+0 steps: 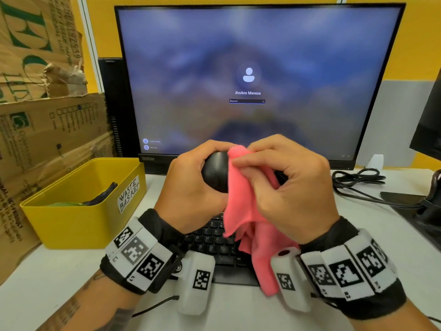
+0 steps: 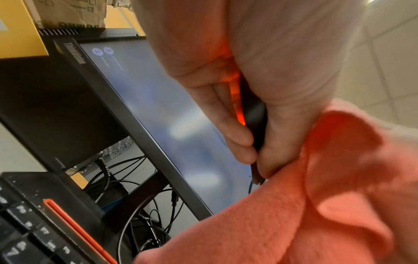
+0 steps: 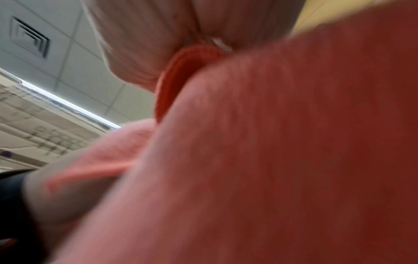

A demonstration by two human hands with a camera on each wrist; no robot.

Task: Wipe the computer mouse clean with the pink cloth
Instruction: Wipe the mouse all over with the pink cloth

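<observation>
I hold a black computer mouse (image 1: 216, 172) in the air above the keyboard, in front of the monitor. My left hand (image 1: 191, 185) grips it from the left, fingers curled over its top. My right hand (image 1: 286, 185) pinches the pink cloth (image 1: 248, 211) against the mouse's right side, and the cloth's loose end hangs down over the keyboard. In the left wrist view the left hand (image 2: 237, 125) wraps the dark mouse (image 2: 254, 114), with the cloth (image 2: 294, 214) just below it. The right wrist view is mostly filled by blurred cloth (image 3: 271, 142); the right hand (image 3: 147, 44) shows above it.
A black keyboard (image 1: 214, 242) lies on the white desk (image 1: 59, 283) under my hands. The monitor (image 1: 250, 68) stands close behind. A yellow waste basket (image 1: 83, 211) sits at left beside cardboard boxes (image 1: 47, 127). Black cables (image 1: 358, 180) and a second monitor's stand (image 1: 429, 206) lie at right.
</observation>
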